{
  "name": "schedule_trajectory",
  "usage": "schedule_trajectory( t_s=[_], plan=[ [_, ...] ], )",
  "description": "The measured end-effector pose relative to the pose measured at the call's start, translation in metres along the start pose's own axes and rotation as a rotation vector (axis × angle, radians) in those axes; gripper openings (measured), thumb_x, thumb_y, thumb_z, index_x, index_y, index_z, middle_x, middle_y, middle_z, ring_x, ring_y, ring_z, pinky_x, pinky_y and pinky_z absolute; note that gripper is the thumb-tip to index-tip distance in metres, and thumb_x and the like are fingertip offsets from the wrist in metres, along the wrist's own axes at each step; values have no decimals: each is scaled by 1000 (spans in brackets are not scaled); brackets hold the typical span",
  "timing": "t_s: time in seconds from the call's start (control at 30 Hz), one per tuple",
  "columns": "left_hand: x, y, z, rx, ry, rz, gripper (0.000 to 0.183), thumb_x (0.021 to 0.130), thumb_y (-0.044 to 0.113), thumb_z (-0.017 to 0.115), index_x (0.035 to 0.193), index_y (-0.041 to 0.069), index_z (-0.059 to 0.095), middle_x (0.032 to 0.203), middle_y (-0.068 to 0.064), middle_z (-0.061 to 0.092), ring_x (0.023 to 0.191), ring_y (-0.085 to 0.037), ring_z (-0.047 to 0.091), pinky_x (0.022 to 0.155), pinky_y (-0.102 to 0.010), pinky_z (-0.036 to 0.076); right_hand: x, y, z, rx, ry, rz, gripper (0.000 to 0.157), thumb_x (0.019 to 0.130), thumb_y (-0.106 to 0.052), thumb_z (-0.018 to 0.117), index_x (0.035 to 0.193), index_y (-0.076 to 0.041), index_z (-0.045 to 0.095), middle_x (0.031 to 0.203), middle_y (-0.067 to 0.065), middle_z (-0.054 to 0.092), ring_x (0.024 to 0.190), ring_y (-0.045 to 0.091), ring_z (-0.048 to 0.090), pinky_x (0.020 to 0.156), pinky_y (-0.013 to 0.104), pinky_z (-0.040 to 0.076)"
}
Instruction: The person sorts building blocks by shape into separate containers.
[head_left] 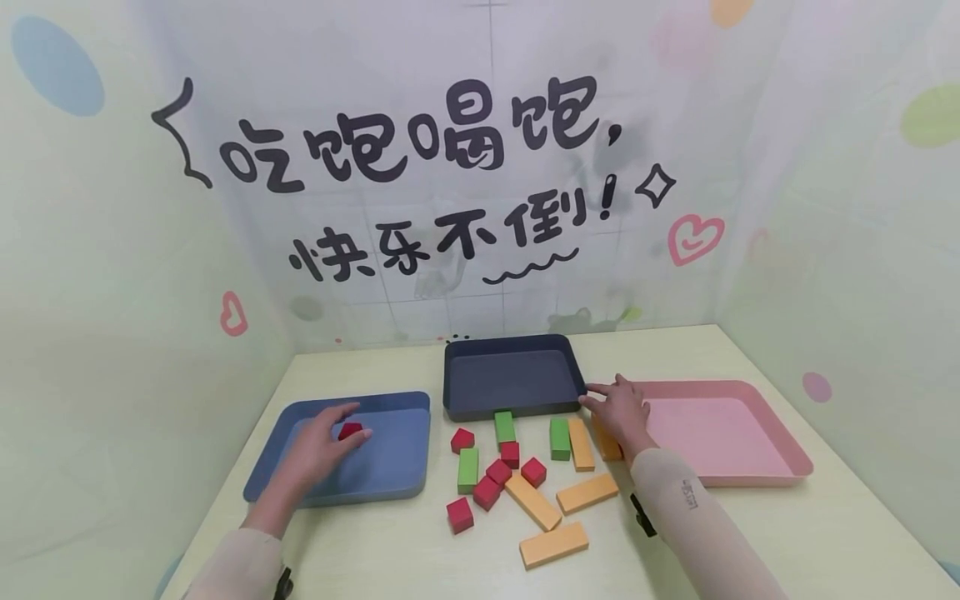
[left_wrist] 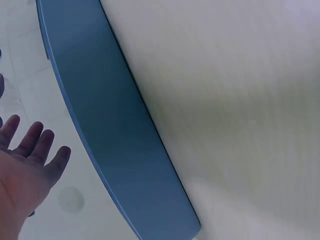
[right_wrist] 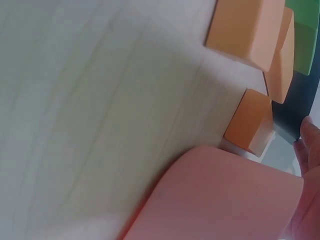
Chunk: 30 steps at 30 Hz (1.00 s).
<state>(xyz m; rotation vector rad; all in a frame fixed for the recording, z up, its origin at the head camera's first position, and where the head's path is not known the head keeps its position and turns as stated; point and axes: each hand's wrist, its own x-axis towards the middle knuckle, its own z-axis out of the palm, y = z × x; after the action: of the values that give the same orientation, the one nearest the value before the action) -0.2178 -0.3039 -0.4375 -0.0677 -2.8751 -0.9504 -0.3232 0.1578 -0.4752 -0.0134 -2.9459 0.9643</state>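
My left hand [head_left: 318, 450] is over the blue tray [head_left: 390, 487], fingers and thumb apart. Between thumb and fingers in the head view shows a red block [head_left: 350, 430]; the left wrist view has the same hand with spread fingers and nothing in its palm, beside the tray's wall [left_wrist: 110, 120]. Over on the right, my right hand [head_left: 622, 414] reaches out between the dark navy tray [head_left: 450, 375] and the pink tray [head_left: 772, 417]. Its fingertips are right at the navy tray's corner. An orange block [head_left: 609, 448] lies partly hidden below that hand, upright on the table in the right wrist view.
Several red cubes [head_left: 486, 492], green blocks [head_left: 468, 471] and orange blocks [head_left: 553, 546] lie scattered between the trays on the pale table [head_left: 397, 550]. One green block [head_left: 505, 427] is against the navy tray's front. A printed curtain [head_left: 480, 208] hangs behind.
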Motion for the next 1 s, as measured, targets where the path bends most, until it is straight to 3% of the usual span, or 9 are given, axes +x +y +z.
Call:
schedule_trajectory(
  t_s=[0.27,0.47,0.63,0.77,0.87,1.0],
  plan=[
    [-30,21,13,-116,86,70,62,79,40,67,129,7,48,116,-13,54,107,-31,50,87,-48,40,0,-1,0,8,4,-6,43,85,-39,59,121,-15,60,141,27,21,126,47,14,92,67,9],
    [-52,43,25,-203,78,55,61,74,42,71,124,12,53,118,-6,56,109,-24,51,88,-41,42,0,-1,0,11,7,2,42,86,-39,59,121,-15,60,142,27,21,127,47,14,93,66,9],
    [-69,62,42,-322,-9,-60,64,69,46,73,122,15,55,118,-3,56,109,-24,51,87,-39,44,0,-2,0,7,8,-1,43,86,-38,59,121,-14,60,141,27,21,127,47,14,93,66,10],
    [-80,75,60,-390,-143,-135,66,69,46,72,124,14,54,120,-6,54,110,-27,49,85,-40,44,-1,-2,-1,-4,9,-8,43,86,-39,59,122,-15,60,141,28,21,126,48,16,92,66,11],
    [-85,81,72,-408,-234,-132,65,73,44,70,126,11,51,121,-8,52,111,-29,47,88,-44,42,-2,-3,-1,-9,10,-9,43,86,-39,58,122,-15,60,141,28,21,126,48,16,92,66,12],
    [-87,84,84,-414,-277,-119,63,76,43,68,126,9,50,121,-9,51,111,-29,45,90,-46,40,-3,-3,-2,-12,4,-6,43,86,-39,58,121,-15,60,141,28,21,125,48,16,92,65,14]
  ],
)
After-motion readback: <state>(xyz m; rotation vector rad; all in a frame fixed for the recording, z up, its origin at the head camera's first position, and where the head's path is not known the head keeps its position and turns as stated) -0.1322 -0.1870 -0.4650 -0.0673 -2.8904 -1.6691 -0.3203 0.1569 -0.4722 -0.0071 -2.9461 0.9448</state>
